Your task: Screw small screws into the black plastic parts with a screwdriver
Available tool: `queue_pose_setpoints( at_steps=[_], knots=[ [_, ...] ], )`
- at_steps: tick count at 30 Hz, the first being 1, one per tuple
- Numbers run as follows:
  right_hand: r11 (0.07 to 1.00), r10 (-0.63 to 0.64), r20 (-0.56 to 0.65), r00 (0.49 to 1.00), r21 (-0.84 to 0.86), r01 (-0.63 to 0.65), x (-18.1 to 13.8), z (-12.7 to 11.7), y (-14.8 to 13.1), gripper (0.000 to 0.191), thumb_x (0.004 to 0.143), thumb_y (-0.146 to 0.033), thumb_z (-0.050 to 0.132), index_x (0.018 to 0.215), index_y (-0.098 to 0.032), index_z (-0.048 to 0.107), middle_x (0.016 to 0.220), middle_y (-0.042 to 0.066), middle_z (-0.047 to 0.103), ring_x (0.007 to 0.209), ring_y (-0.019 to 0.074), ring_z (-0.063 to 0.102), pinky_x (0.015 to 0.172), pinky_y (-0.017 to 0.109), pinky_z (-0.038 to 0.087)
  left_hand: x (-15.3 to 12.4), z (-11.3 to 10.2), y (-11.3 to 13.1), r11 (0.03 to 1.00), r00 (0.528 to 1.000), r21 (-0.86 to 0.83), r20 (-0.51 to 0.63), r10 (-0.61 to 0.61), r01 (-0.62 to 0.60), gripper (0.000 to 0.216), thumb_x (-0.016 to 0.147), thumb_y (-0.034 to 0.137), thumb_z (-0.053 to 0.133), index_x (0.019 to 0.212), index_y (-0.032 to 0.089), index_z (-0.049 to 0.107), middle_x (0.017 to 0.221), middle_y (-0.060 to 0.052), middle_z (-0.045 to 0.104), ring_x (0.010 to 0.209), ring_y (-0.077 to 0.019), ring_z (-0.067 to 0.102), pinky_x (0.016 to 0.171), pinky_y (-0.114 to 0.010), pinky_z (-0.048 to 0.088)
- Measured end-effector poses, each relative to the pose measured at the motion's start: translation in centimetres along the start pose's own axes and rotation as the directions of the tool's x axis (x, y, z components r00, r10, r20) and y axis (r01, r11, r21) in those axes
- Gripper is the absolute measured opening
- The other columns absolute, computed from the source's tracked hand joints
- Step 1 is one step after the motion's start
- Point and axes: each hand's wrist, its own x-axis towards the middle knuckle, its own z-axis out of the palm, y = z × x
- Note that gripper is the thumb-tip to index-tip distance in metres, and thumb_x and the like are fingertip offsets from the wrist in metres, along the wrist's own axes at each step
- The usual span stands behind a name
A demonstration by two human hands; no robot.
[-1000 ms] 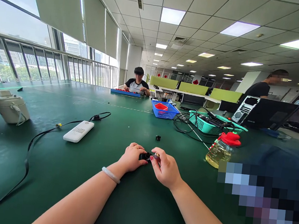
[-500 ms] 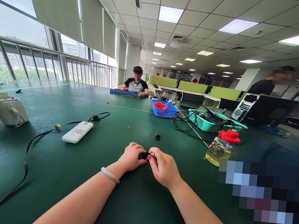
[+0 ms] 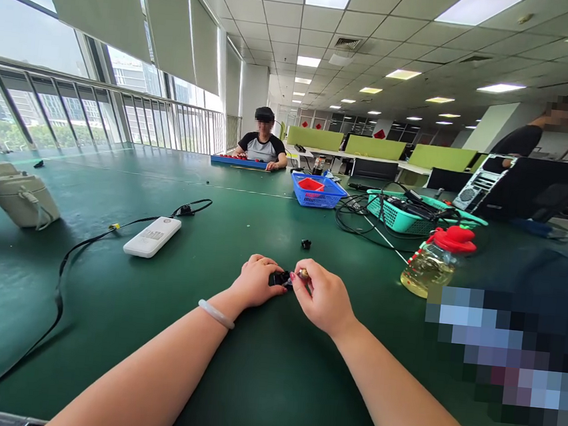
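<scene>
On the green table my left hand [image 3: 257, 281], with a pale bangle at its wrist, is closed round a small black block-like part [image 3: 278, 278] whose kind I cannot make out. Right beside it, my right hand [image 3: 325, 296] pinches a small gold and silver metal piece [image 3: 303, 274] between thumb and forefinger. Its inner end reaches the black part's right side; whether it sits inside is too small to tell. A second little black piece [image 3: 306, 244] lies a short way beyond both hands.
Left of my hands lie a white power bank [image 3: 152, 237], a black cable [image 3: 63, 272] and a beige bag [image 3: 23, 198]. Toward the right stand a blue basket [image 3: 318, 196], a teal basket [image 3: 389, 216] of cables and a red-lidded bottle [image 3: 429, 270]. Across the table sits a person [image 3: 262, 145].
The camera view has tilted down, so everything appears slightly higher. My right hand has turned a little, showing more of the metal piece; my left hand keeps its grip.
</scene>
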Motion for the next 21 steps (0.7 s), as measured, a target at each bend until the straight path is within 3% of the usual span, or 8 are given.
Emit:
queue_pose_setpoints(
  at_steps=[4,9,15,21],
  knots=[
    [0.995,0.082,0.011,0.997,0.062,-0.082,0.0,0.3,0.3,0.008,0.089,-0.024,0.050,0.087,-0.022,0.056,0.071,0.000,0.062,0.049,0.0112,0.049,0.051,0.023,0.039,0.1,0.1,-0.1,1.000,1.000,0.003,0.000,-0.004,0.004,0.039,0.076,0.044,0.072,0.110,0.027,0.071,0.127,-0.005,0.064,0.125,-0.0317,0.043,0.106,-0.047,0.038],
    [0.963,0.099,0.082,0.992,0.245,-0.116,-0.1,0.6,0.8,0.027,0.093,-0.022,0.046,0.118,-0.024,0.054,0.090,0.001,0.069,0.060,0.0118,0.059,0.060,0.023,0.048,0.1,0.0,-0.1,1.000,1.000,-0.007,0.000,-0.011,0.011,0.040,0.074,0.042,0.075,0.111,0.026,0.070,0.126,-0.006,0.064,0.125,-0.0321,0.044,0.107,-0.048,0.038],
    [0.942,0.066,0.133,0.989,0.317,-0.106,-0.2,0.6,1.0,0.029,0.094,-0.021,0.043,0.121,-0.026,0.052,0.096,0.002,0.069,0.074,0.0137,0.065,0.068,0.026,0.052,0.0,0.1,-0.1,1.000,1.000,-0.029,-0.009,0.008,-0.009,0.036,0.076,0.041,0.073,0.109,0.026,0.070,0.123,-0.006,0.065,0.124,-0.0308,0.045,0.107,-0.048,0.037],
    [0.934,0.072,0.137,0.988,0.339,-0.115,-0.4,1.0,1.3,0.031,0.094,-0.017,0.041,0.123,-0.025,0.048,0.097,0.004,0.069,0.074,0.0143,0.067,0.072,0.029,0.055,-0.1,0.0,-0.1,1.000,1.000,-0.018,-0.004,0.011,-0.011,0.036,0.078,0.041,0.072,0.110,0.026,0.069,0.124,-0.006,0.064,0.125,-0.0304,0.045,0.107,-0.048,0.037]
  ],
)
